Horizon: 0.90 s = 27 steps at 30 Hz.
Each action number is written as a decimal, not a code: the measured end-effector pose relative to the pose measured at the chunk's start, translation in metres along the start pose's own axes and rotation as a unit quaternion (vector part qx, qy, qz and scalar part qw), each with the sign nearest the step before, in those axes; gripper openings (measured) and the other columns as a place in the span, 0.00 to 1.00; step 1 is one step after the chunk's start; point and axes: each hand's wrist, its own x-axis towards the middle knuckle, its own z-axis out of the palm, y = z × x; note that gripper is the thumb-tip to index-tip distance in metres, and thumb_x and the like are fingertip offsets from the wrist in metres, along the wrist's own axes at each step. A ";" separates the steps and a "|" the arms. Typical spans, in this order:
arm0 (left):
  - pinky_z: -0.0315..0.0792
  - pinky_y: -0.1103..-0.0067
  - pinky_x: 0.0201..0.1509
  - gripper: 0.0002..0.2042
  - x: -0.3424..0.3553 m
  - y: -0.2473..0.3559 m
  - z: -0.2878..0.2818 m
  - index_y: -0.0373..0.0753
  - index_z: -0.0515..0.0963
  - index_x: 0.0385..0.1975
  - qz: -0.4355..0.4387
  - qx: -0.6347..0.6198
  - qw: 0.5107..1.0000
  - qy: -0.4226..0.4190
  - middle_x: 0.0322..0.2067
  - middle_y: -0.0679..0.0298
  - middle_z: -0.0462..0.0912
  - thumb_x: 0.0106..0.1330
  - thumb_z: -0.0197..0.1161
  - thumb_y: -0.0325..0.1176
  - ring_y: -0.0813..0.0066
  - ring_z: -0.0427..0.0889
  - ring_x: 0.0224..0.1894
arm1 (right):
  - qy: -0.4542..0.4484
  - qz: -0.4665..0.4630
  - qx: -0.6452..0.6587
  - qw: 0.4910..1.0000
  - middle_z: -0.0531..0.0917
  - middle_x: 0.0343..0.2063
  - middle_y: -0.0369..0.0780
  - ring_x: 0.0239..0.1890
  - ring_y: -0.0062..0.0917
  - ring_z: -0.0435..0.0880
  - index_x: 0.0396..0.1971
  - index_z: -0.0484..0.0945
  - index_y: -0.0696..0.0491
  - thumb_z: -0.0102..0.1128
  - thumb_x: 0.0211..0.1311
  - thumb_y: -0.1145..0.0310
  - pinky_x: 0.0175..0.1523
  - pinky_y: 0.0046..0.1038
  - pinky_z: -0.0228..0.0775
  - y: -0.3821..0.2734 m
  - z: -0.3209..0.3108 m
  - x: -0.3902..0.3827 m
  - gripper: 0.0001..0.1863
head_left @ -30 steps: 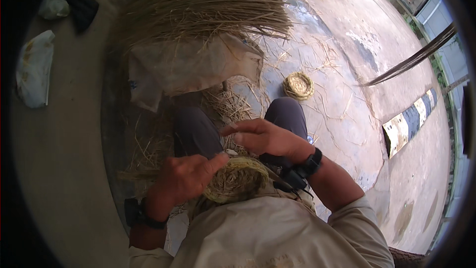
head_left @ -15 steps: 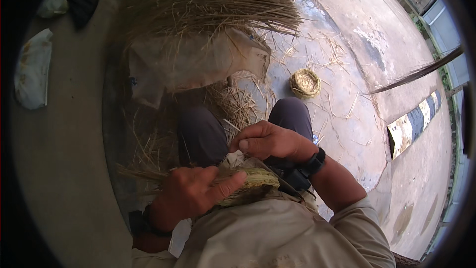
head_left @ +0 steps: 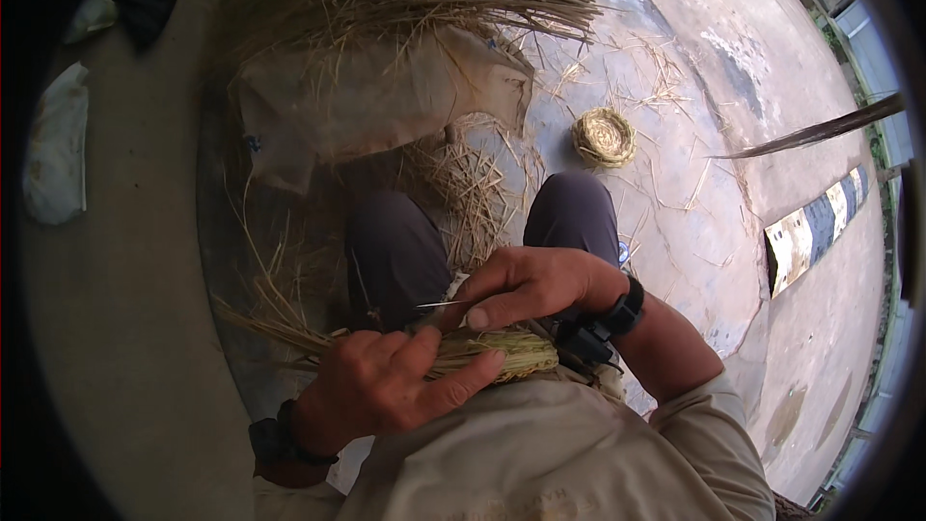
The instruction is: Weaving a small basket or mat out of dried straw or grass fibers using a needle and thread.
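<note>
Head view: left hand (head_left: 386, 391) grips straw bundle (head_left: 482, 352); right hand (head_left: 531, 285) pinches thin metal needle (head_left: 439, 305) above it.

A large pale sack (head_left: 376, 96) of thin, crumpled translucent-white material was seen lying on the ground at about eleven o'clock from the picture's centre, partly covered by straw; a small blue mark was seen near its lower left corner. A long, narrow sign-like board (head_left: 820, 232) was seen toward three o'clock, near the right rim, banded in black, white and yellowish blocks and lying slanted on the ground. A flattened whitish bag or wrapper (head_left: 56, 150) was seen at nine o'clock, by the left edge; whether it bore a label could not be told. No screens were seen.
</note>
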 end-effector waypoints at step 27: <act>0.73 0.79 0.21 0.24 0.018 0.003 -0.001 0.62 0.83 0.59 0.003 0.022 0.999 -0.044 0.37 0.61 0.81 0.61 0.72 0.36 0.78 0.79 0.24 | 0.138 -0.003 -0.114 0.984 0.83 0.25 0.44 0.27 0.25 0.80 0.34 0.84 0.61 0.64 0.74 0.64 0.36 0.33 0.73 -0.039 0.020 -0.035 0.14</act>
